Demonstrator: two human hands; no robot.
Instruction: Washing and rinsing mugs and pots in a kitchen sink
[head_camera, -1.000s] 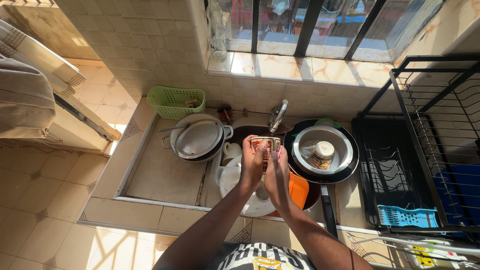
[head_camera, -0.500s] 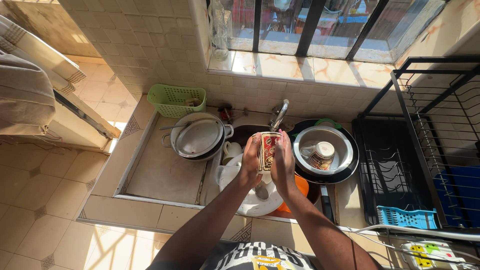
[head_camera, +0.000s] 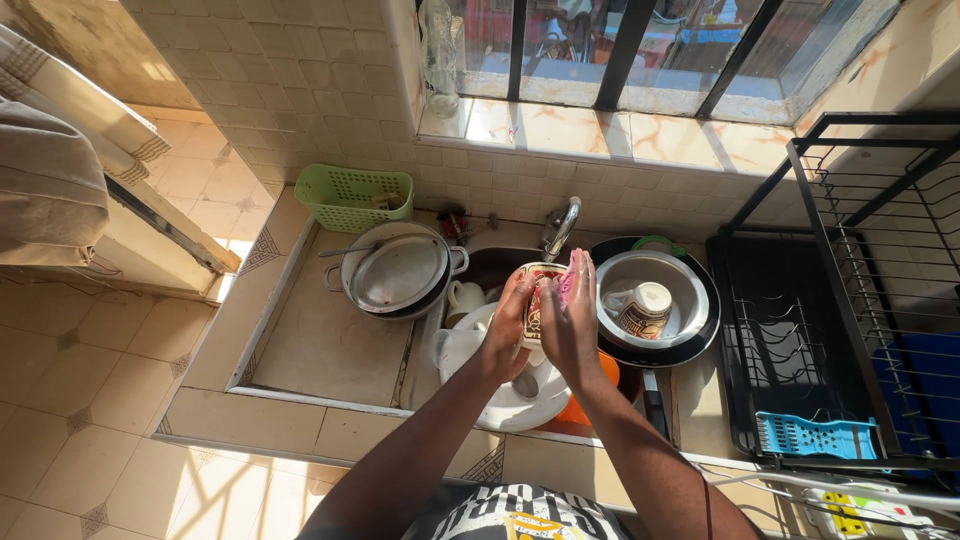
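Observation:
A patterned red and cream mug is held over the sink between both hands. My left hand grips its left side. My right hand presses a pink sponge against its right side. Below the hands lie white plates and an orange dish in the sink. The tap stands just behind the mug.
A steel pot with lid sits on the left drainer near a green basket. A black pan holds a white bowl and a cup. A black dish rack with a blue strainer stands right.
The mug has been turned in my hands from lying flat to more upright, and both hands have shifted slightly. The dishes around it have not moved.

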